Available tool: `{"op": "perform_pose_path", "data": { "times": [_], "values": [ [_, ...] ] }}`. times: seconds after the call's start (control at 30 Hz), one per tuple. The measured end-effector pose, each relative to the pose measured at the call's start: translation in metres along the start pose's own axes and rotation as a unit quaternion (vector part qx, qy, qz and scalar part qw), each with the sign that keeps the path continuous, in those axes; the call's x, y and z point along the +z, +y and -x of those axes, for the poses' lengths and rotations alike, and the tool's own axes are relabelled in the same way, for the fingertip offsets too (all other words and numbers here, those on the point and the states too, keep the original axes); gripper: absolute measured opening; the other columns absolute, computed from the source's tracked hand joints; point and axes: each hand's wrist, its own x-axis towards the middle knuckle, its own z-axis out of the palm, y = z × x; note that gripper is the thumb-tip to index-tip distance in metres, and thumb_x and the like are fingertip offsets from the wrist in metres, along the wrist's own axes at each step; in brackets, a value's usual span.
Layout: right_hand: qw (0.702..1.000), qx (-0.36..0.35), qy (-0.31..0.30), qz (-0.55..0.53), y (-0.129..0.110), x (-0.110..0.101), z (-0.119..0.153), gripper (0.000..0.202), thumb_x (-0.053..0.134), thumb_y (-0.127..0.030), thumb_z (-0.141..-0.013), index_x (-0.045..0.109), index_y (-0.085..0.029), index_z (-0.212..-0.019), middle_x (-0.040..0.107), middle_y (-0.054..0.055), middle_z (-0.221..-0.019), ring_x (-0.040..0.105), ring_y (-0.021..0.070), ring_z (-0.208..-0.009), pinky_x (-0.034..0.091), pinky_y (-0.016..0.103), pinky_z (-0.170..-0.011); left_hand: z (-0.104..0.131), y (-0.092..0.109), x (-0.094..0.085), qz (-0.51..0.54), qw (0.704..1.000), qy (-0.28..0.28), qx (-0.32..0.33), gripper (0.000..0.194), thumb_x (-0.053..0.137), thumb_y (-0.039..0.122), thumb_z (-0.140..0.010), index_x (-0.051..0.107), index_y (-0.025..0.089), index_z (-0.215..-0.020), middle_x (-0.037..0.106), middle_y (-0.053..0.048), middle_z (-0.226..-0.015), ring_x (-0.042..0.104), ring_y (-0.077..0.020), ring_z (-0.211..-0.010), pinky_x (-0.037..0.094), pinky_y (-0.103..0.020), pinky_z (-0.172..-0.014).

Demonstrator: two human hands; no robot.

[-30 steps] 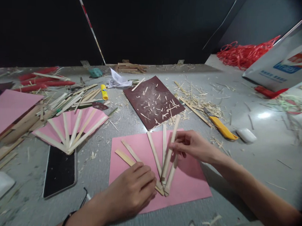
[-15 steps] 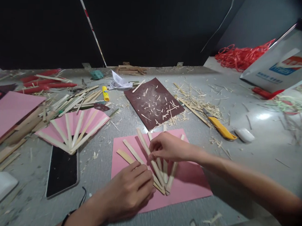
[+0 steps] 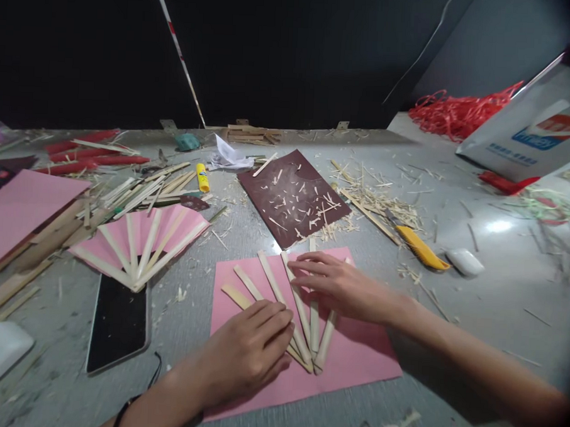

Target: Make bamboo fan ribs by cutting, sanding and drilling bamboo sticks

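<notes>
Several flat bamboo strips (image 3: 271, 277) spread out like a fan on a sheet of pink paper (image 3: 370, 362). Their lower ends meet near the paper's front edge. Over the left-hand strips lies my left hand (image 3: 255, 344), its fingers curled together and pressing on them; the fingertips are partly hidden. My right hand (image 3: 341, 288) reaches across the right-hand strips with fingers stretched out, nearest to the strip right of the middle. To the left, a pink paper fan with pale ribs (image 3: 148, 242) rests partly on a black phone (image 3: 119, 332).
Behind the paper lies a dark sheet (image 3: 290, 195) strewn with shavings. A yellow-handled cutter (image 3: 422, 248) and a white mouse-like object (image 3: 466, 262) lie on the right. A glue stick (image 3: 202, 178) stands near piled strips. A white bag (image 3: 528, 142) leans far right.
My right hand has let go of a middle strip, moved slightly right and spread its fingers. That strip now lies flatter on the paper. My left hand stays in place.
</notes>
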Motion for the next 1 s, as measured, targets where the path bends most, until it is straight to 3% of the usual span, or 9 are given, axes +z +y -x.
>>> {"op": "perform_pose_path", "data": {
  "times": [0.2,0.33,0.8,1.0],
  "values": [
    [0.999,0.015,-0.008,0.045,-0.008,0.004,0.008,0.037,0.057,-0.014,-0.102,0.059,-0.017,-0.139,0.052,0.015,-0.154,0.043,0.0296,-0.145,0.047,0.054,-0.114,0.000,-0.001,0.000,0.010,1.000,0.002,0.025,0.018,0.058,0.010,-0.099,0.065,0.003,-0.114,0.065,-0.016,-0.119,0.060,-0.0294,-0.114,0.058,-0.045,-0.099],
    [0.999,0.023,-0.007,0.047,-0.011,0.008,0.010,0.037,0.055,-0.013,-0.101,0.059,-0.017,-0.138,0.051,0.016,-0.154,0.040,0.0308,-0.147,0.045,0.055,-0.116,0.000,-0.001,0.001,0.012,1.000,0.003,0.025,0.019,0.055,0.009,-0.100,0.065,0.002,-0.114,0.065,-0.017,-0.119,0.061,-0.0297,-0.113,0.059,-0.046,-0.098],
    [0.993,0.094,0.043,0.061,-0.031,0.023,0.027,0.037,0.046,-0.010,-0.103,0.052,-0.007,-0.140,0.051,0.024,-0.149,0.049,0.0313,-0.137,0.052,0.052,-0.111,-0.003,-0.001,-0.005,0.013,0.999,0.003,0.042,0.019,0.052,0.007,-0.102,0.067,0.003,-0.113,0.066,-0.018,-0.117,0.061,-0.0286,-0.114,0.060,-0.045,-0.096],
    [0.992,0.105,0.026,0.057,-0.037,0.020,0.029,0.040,0.048,-0.011,-0.103,0.051,-0.007,-0.142,0.049,0.023,-0.151,0.047,0.0315,-0.139,0.050,0.051,-0.114,-0.005,-0.002,-0.004,0.006,0.998,0.001,0.061,0.017,0.054,0.008,-0.101,0.067,0.003,-0.111,0.067,-0.017,-0.113,0.062,-0.0282,-0.110,0.060,-0.046,-0.094]
  ]
}}
